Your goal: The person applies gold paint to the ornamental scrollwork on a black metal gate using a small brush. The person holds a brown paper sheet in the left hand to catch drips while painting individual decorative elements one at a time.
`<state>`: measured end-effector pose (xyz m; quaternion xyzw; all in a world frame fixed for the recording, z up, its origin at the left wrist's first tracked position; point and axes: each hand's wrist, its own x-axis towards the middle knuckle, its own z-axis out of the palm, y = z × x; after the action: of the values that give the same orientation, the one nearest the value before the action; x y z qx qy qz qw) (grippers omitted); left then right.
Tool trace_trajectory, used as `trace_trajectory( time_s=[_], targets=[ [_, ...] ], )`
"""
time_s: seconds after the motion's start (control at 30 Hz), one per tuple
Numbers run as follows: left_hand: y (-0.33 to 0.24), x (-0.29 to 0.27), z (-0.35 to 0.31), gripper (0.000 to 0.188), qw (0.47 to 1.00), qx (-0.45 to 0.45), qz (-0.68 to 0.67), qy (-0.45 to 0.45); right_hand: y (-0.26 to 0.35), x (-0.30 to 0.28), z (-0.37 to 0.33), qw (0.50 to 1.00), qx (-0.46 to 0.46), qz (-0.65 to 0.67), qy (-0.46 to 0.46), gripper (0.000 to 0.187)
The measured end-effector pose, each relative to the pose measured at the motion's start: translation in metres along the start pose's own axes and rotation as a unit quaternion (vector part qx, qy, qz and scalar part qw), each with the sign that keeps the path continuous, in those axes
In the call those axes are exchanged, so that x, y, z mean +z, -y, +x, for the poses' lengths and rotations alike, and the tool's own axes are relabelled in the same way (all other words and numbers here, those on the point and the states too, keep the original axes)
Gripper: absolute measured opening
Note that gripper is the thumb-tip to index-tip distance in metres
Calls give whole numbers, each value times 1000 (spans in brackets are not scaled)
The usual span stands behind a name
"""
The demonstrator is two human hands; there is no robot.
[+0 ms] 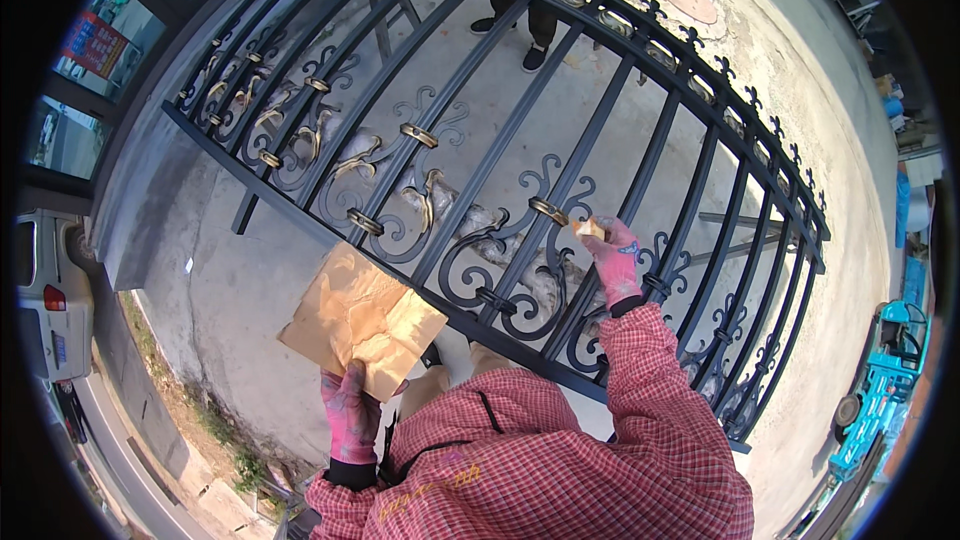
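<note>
My left hand (350, 418), in a stained pink glove, grips the lower edge of a piece of cardboard (365, 315) smeared with shiny gold paint. Also gloved in pink, my right hand (616, 258) pinches a small sponge-like piece (588, 229), whitish with gold-brown on it. That piece is close beside a gold-coloured collar (548, 210) on a bar of the black wrought-iron fence panel (490, 165). Scrolls toward the panel's left carry gold highlights; the scrollwork (470, 275) near my right hand is mostly black.
Trestle-like legs (382, 15) show beneath the panel. Across it stands another person, with dark trousers and shoes (535, 57). Plastic sheeting (520, 240) lies on the concrete below. A white car (55, 295) is at left, a turquoise cargo vehicle (880, 390) at right.
</note>
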<state>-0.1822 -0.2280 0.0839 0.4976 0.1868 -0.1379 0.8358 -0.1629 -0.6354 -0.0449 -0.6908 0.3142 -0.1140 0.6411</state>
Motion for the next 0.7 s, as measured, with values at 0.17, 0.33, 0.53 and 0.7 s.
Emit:
trace_trajectory(
  time_s=[0.17, 0.33, 0.53, 0.7],
  targets=[
    [6, 1, -9, 49, 1000, -16, -10, 25, 37, -8, -37, 973, 68, 221, 23, 38],
    [10, -13, -26, 47, 997, -26, -35, 62, 76, 13, -85, 941, 64, 311, 118, 41],
    [10, -38, -50, 43, 995, -40, -50, 70, 130, 86, -171, 970, -38, 153, 183, 39],
    [15, -67, -70, 41, 998, -34, -21, 55, 140, 143, -236, 921, -225, -155, 278, 38]
  ],
)
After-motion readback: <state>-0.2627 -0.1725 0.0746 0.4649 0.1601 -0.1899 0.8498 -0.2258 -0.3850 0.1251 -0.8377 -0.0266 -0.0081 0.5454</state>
